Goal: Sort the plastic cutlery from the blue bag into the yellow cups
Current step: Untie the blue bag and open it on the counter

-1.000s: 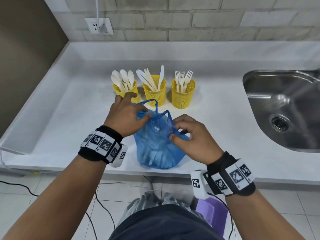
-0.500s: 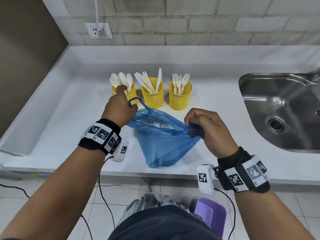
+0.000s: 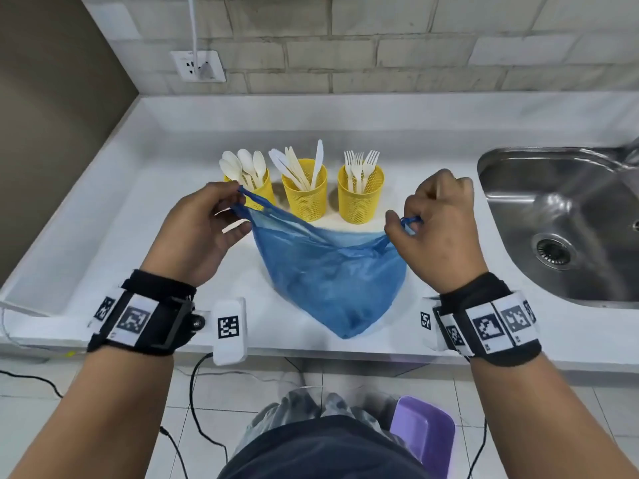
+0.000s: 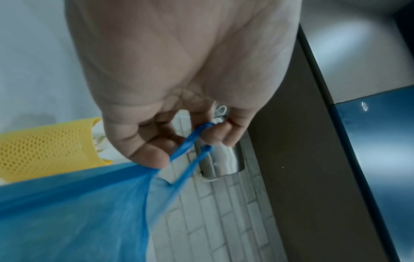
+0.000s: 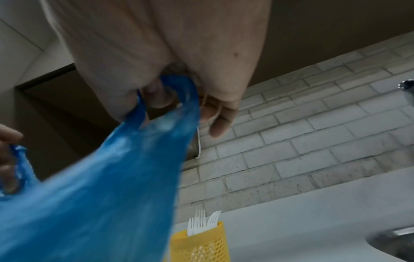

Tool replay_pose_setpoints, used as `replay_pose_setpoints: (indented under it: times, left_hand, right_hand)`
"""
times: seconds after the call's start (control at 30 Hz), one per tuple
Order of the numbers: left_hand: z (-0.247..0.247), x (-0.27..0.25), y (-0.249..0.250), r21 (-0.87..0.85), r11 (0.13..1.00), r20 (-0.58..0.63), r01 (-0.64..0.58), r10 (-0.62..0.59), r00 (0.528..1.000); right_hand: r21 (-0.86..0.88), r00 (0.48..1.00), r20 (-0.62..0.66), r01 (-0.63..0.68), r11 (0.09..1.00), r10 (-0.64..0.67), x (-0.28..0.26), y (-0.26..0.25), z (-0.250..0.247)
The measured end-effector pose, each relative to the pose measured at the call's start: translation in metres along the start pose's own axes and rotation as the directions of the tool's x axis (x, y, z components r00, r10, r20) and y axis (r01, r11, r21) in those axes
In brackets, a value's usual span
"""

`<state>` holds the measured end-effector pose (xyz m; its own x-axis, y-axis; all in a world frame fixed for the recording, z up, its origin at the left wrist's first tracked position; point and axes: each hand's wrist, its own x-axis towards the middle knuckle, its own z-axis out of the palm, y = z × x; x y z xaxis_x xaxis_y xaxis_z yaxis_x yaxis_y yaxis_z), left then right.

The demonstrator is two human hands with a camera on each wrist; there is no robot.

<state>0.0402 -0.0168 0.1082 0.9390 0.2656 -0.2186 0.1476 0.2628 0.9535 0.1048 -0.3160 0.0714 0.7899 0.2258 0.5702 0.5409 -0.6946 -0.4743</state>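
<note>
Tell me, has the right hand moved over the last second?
Yes. The right hand has pulled the blue bag handle rightward, away from the yellow cups and nearer the sink.

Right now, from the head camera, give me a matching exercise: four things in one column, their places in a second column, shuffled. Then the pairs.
Things:
1. spoons
2. knives
3. forks
4. blue bag

Places:
A. in the right yellow cup
B. stretched by its handles between the left hand and the right hand
C. in the left yellow cup
D. in the middle yellow cup

Pairs: 1-C, 2-D, 3-A, 4-B
</note>
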Motion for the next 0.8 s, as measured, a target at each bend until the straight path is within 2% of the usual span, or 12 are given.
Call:
replay_pose_setpoints:
  times: [0.03, 0.07, 0.13, 0.17, 0.23, 0.3, 0.47, 0.53, 0.63, 0.73, 0.77, 0.8]
  left_hand:
    - [0.0, -0.001, -0.001, 0.086, 0.995, -0.042, -0.043, 0.047, 0.998]
    - [-0.001, -0.001, -0.003, 0.252, 0.963, -0.062, -0.101, 0.12, 0.991]
    - [0.001, 0.0, -0.007, 0.565, 0.806, -0.06, -0.176, 0.253, 0.966]
    - [0.004, 0.001, -0.008, 0.66, 0.726, -0.058, -0.193, 0.306, 0.95]
    - [0.008, 0.003, -0.009, 0.732, 0.64, -0.005, -0.231, 0.344, 0.939]
    - [0.012, 0.008, -0.01, 0.756, 0.609, 0.049, -0.24, 0.314, 0.948]
    - [0.018, 0.015, -0.011, 0.865, 0.442, 0.094, -0.238, 0.324, 0.941]
    - [0.02, 0.018, -0.008, 0.872, 0.446, 0.064, -0.202, 0.305, 0.95]
    - [0.019, 0.02, -0.003, 0.849, 0.513, -0.01, -0.129, 0.26, 0.965]
    - [0.011, 0.02, -0.005, 0.81, 0.574, -0.019, -0.121, 0.231, 0.973]
    - [0.01, 0.02, -0.005, 0.782, 0.615, -0.038, -0.098, 0.204, 0.978]
    - [0.008, 0.018, -0.005, 0.712, 0.7, -0.07, -0.062, 0.159, 0.985]
  right_hand:
    - [-0.022, 1.0, 0.016, -0.025, 0.999, 0.026, 0.0, 0.001, 0.001]
    - [-0.035, 0.996, 0.059, -0.072, 0.997, 0.074, 0.001, 0.002, 0.001]
    - [-0.075, 0.958, 0.203, -0.191, 0.979, 0.202, 0.001, 0.004, 0.0]
    - [-0.1, 0.926, 0.28, -0.234, 0.967, 0.253, 0.0, 0.004, -0.001]
    - [-0.088, 0.865, 0.413, -0.274, 0.958, 0.286, -0.001, 0.0, -0.005]
    - [-0.013, 0.837, 0.484, -0.284, 0.959, 0.254, -0.002, -0.004, -0.009]
    - [0.032, 0.867, 0.465, -0.219, 0.975, 0.179, 0.002, -0.004, -0.021]
    - [-0.045, 0.876, 0.431, -0.219, 0.975, 0.217, 0.004, 0.001, -0.023]
    - [-0.18, 0.884, 0.353, -0.257, 0.949, 0.306, 0.012, 0.013, -0.023]
    - [-0.193, 0.912, 0.285, -0.246, 0.95, 0.294, 0.017, 0.02, -0.022]
    - [-0.173, 0.932, 0.244, -0.231, 0.957, 0.269, 0.019, 0.02, -0.022]
    - [-0.141, 0.952, 0.195, -0.213, 0.967, 0.238, 0.022, 0.018, -0.023]
